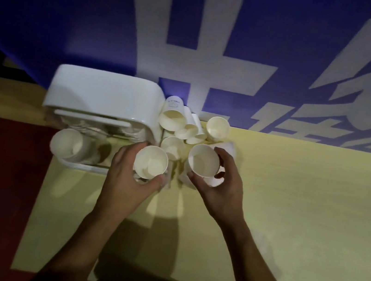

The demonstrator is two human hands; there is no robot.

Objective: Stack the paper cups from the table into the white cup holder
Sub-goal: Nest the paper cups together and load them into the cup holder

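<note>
Right now both hands are busy: the left hand (125, 179) has its fingers and thumb curled round the wall of one paper cup (150, 162), mouth up, and the right hand (222, 190) wraps a second cup (203, 160) the same way, thumb on the near side and fingers on the far side. The two cups sit close together over the yellow table (292, 193), just short of touching. At about twelve o'clock from the hands lies a heap of loose cups (182, 123), some on their sides and some upright, while the white cup holder (104, 93) stands at roughly ten o'clock with a nested cup (66, 143) showing at its near-left end. From where I stand these cups look featherlight and thin-walled, so I'd guess they crush or go oval under a firm squeeze. A light hold round the upper wall, just under the rolled rim where the paper is stiffest, seems safest. The smooth sides could slip, and nested ones may stick together when pulled apart.
</note>
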